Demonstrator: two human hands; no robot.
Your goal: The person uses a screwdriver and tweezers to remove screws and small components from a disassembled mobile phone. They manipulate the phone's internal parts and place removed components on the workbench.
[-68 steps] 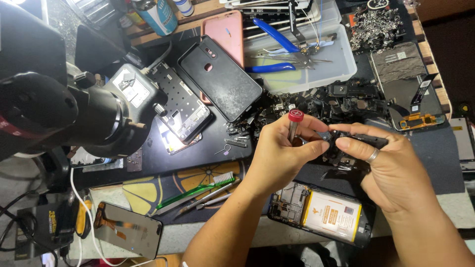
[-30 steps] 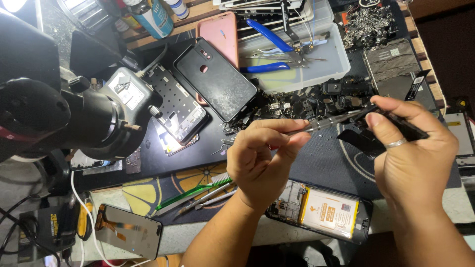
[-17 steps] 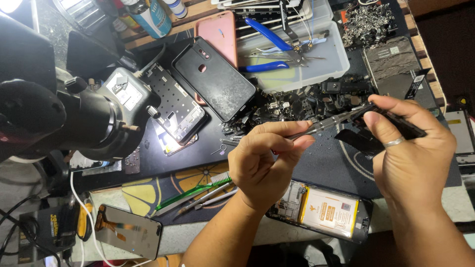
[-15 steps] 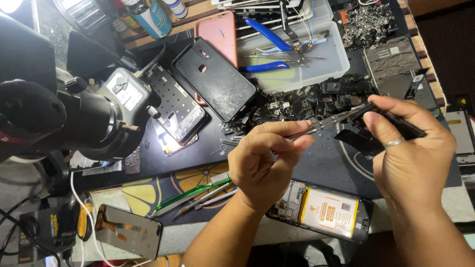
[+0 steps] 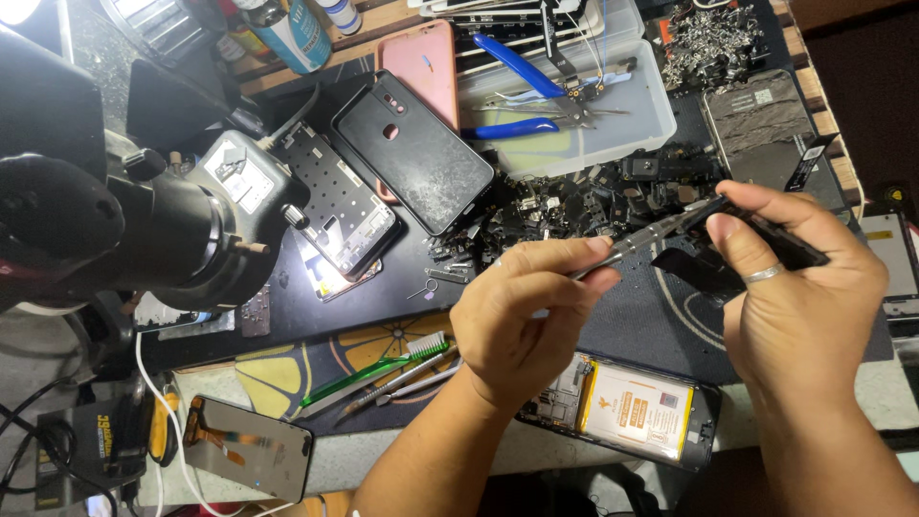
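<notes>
Tweezers of thin grey metal (image 5: 643, 241) sit pinched in our left hand (image 5: 525, 321), tips touching the small black phone part (image 5: 766, 237) that our right hand (image 5: 799, 306) grips above the dark work mat (image 5: 661, 321). Both wrists are raised, fingers curled shut. Compared with half a second ago, nothing has visibly shifted. An opened phone with a yellow battery (image 5: 632, 412) lies just below; loose black parts (image 5: 584, 206) crowd the mat's far edge.
</notes>
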